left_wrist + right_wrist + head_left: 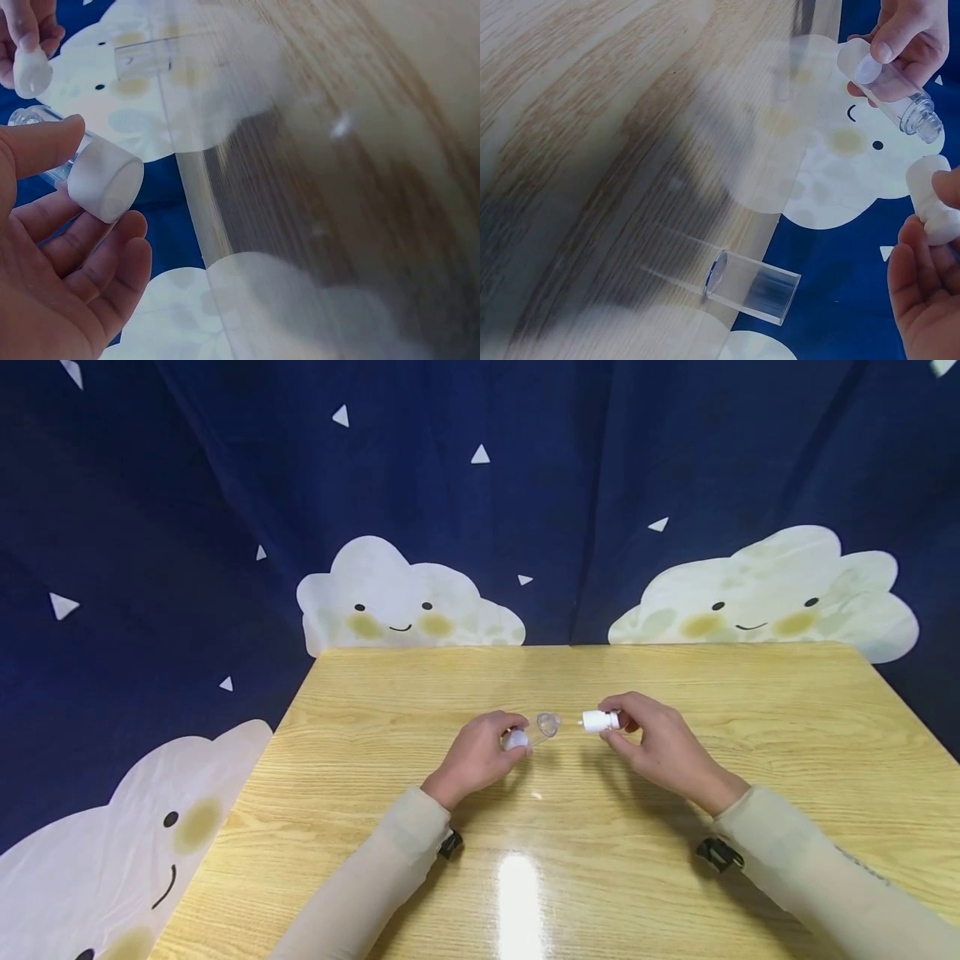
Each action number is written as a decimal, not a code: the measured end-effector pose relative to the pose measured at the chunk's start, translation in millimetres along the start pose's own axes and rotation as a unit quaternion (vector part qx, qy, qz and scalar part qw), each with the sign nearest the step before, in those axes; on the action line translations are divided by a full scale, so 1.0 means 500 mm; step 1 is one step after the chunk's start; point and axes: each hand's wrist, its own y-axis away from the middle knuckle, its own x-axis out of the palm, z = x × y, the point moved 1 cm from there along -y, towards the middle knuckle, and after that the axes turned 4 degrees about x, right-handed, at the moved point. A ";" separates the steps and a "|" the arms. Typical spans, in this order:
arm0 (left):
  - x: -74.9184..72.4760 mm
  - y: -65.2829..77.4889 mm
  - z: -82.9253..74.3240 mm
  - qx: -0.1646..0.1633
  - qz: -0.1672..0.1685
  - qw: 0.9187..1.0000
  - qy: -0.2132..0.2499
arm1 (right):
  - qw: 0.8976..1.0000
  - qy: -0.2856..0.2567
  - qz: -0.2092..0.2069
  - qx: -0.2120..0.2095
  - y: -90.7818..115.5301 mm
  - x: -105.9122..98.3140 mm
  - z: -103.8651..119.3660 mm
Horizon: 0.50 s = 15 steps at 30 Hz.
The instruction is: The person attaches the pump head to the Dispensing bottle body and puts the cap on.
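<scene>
My left hand grips a small clear bottle by its white base, thumb on one side and fingers on the other. The bottle lies tilted, its open threaded neck pointing right. Opposite it, my right hand pinches a white pump top between thumb and fingers. A thin tip on the pump top points left at the neck, with a small gap between them. Both parts are held above the table. On the table stands a clear cylindrical cap, seen in the right wrist view.
A light wooden table with a glossy, reflecting top lies under both hands. Behind it hangs a dark blue curtain with white clouds and triangles. Black wrist straps show under the sleeves.
</scene>
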 end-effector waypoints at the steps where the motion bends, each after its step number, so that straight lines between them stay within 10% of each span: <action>1: 0.001 0.000 0.000 -0.001 0.001 1.000 -0.001 | 1.000 0.000 0.001 0.000 0.000 0.000 0.000; 15: 0.009 -0.003 -0.005 -0.001 0.004 1.000 -0.006 | 1.000 -0.020 -0.002 -0.013 -0.018 -0.004 0.015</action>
